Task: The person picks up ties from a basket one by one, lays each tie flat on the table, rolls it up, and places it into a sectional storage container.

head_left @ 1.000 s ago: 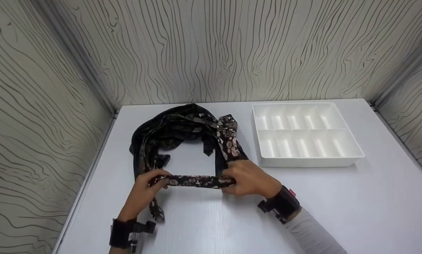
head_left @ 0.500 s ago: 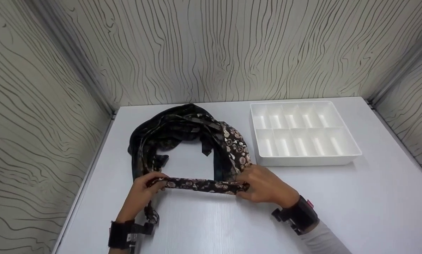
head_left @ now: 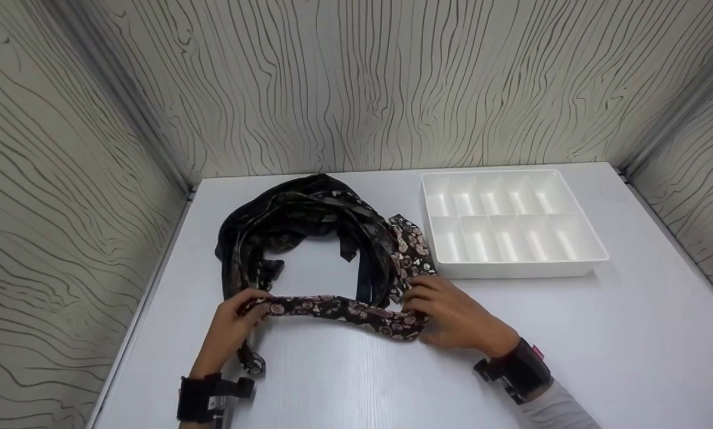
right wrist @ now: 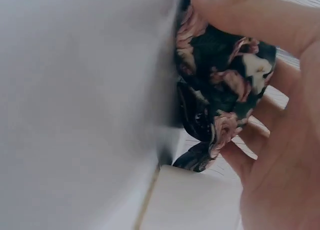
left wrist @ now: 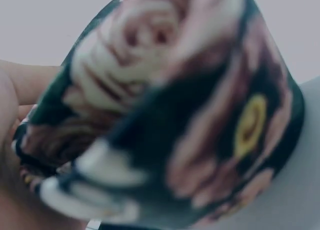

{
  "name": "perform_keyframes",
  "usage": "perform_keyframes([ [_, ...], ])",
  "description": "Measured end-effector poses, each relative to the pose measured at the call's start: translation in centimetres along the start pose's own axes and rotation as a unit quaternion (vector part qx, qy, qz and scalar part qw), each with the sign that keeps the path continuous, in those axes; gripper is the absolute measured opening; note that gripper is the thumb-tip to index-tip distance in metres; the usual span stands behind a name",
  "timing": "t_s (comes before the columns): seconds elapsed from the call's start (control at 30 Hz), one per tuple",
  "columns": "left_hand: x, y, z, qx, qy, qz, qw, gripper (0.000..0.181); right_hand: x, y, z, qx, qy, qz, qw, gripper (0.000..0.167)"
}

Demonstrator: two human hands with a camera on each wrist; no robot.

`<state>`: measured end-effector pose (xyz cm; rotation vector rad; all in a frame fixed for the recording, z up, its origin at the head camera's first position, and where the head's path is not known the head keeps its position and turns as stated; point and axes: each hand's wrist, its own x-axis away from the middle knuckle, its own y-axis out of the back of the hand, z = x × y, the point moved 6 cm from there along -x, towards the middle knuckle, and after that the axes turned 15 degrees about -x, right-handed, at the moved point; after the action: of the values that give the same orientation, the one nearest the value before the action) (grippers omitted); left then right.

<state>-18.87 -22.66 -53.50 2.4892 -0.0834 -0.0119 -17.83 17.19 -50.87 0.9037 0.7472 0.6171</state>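
Observation:
A dark scarf with pink and cream roses (head_left: 332,308) stretches between both hands in the head view, sagging slightly near the right one. My left hand (head_left: 231,328) pinches it at the left, with a short tail hanging below. At the other side my right hand (head_left: 458,313) holds the scarf between thumb and fingers; a wider floral part with a pointed end lies beyond the hand. In the right wrist view the fabric (right wrist: 225,84) bunches between thumb and fingers. Rose-printed cloth (left wrist: 165,115) fills most of the left wrist view, hiding most of the left hand.
A heap of dark cloth (head_left: 273,208) curves in an arch behind the stretched scarf, with pointed ends poking inward. To the right stands a white divided tray (head_left: 517,271) with several compartments. The white table (head_left: 344,381) meets patterned wall panels (head_left: 356,83) at the back.
My right hand has moved right and slightly toward me, lengthening the stretch of scarf between the hands. The floral end beyond it has shifted right. My left hand has moved only slightly left.

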Motion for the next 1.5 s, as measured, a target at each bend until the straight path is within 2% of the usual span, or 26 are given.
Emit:
perform_keyframes([
  [0.13,0.1,0.3,0.3,0.005,0.012,-0.006,0.9999,0.018,0.1,0.3,-0.4,-0.011,-0.026,0.01,0.9996,0.03],
  [0.23,0.2,0.7,0.7,0.0,0.017,-0.013,0.9998,0.018,0.4,1.0,-0.9,-0.049,-0.073,0.018,0.996,0.013],
  [0.3,0.3,0.8,0.9,0.001,0.02,-0.013,0.9997,0.018,0.8,1.7,-1.1,-0.068,-0.101,0.018,0.9924,0.01],
  [0.4,0.4,0.7,0.9,0.002,0.022,-0.006,0.9997,0.017,1.8,2.7,-1.4,-0.084,-0.138,0.015,0.9868,0.015],
  [0.57,0.3,0.2,0.1,-0.001,0.007,0.005,1.0,0.015,3.4,4.0,-1.2,-0.045,-0.162,0.003,0.9857,0.037],
  [0.7,0.0,-0.3,-0.7,-0.006,-0.013,0.017,0.9998,0.015,4.4,4.7,-1.4,-0.029,-0.19,-0.009,0.9814,0.036],
  [0.77,0.0,-0.4,-1.0,-0.003,-0.019,0.019,0.9996,0.015,4.9,4.9,-1.8,-0.037,-0.208,-0.016,0.9774,0.034],
  [0.83,0.0,-0.4,-1.1,0.001,-0.018,0.018,0.9997,0.016,5.4,4.8,-2.3,-0.053,-0.225,-0.016,0.9728,0.045],
  [0.93,0.1,-0.3,-1.0,0.002,-0.008,0.011,0.9999,0.016,5.9,4.4,-2.9,-0.065,-0.232,-0.007,0.9704,0.067],
  [1.0,0.0,-0.4,-0.9,0.001,-0.003,0.011,0.9999,0.016,6.2,4.1,-3.2,-0.058,-0.226,-0.001,0.9723,0.072],
  [1.1,0.0,-0.5,-0.9,-0.001,-0.003,0.015,0.9999,0.016,6.5,3.8,-3.7,-0.052,-0.223,-0.004,0.9733,0.064],
  [1.23,0.0,-0.6,-0.8,-0.004,-0.004,0.016,0.9999,0.016,7.1,4.4,-4.3,-0.085,-0.241,-0.02,0.9666,0.051],
  [1.33,0.2,-0.3,-0.5,-0.003,0.004,0.009,0.9999,0.017,7.5,5.3,-4.5,-0.104,-0.252,-0.033,0.9614,0.044],
  [1.5,0.1,0.2,-0.2,0.002,0.013,0.012,0.9998,0.016,8.2,7.4,-4.5,-0.117,-0.245,-0.064,0.9604,0.038],
])
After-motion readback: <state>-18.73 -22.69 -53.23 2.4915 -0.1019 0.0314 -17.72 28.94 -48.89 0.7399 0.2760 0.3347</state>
